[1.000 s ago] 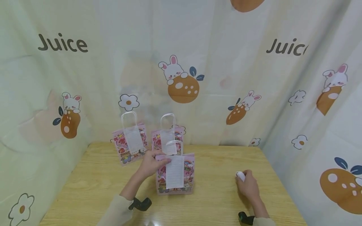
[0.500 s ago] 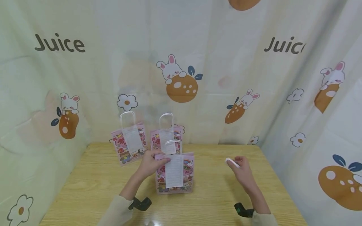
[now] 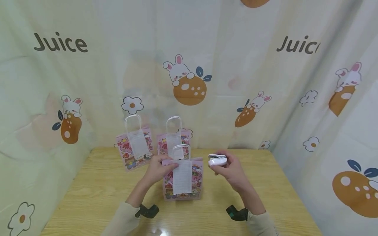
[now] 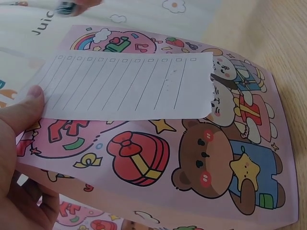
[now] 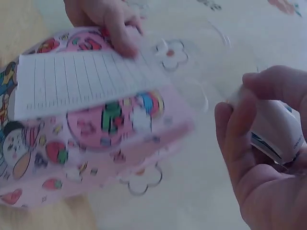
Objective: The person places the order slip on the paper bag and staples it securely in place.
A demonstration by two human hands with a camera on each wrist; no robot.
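Observation:
A pink cartoon-printed paper gift bag (image 3: 197, 178) with white handles stands upright near the table's middle. Against its front lies a lined paper slip (image 3: 182, 178), its torn edge facing down. My left hand (image 3: 158, 170) pinches the slip's top to the bag's rim, thumb in front; in the left wrist view the thumb (image 4: 29, 103) presses on the slip's end and the other fingers are behind the bag. To the right of the bag, my right hand (image 3: 231, 168) holds a small white stapler (image 3: 218, 160), its mouth toward the bag but apart from it.
Two more pink gift bags stand behind, one at the left (image 3: 127, 152) and one partly hidden in the middle (image 3: 186, 139), each with a white slip on its front. A printed curtain (image 3: 218, 82) hangs along the wooden table's (image 3: 106, 193) back and sides.
My right hand has carried the stapler leftward and slightly up from the table's right side to beside the front bag. My left hand keeps its pinch on the slip and bag.

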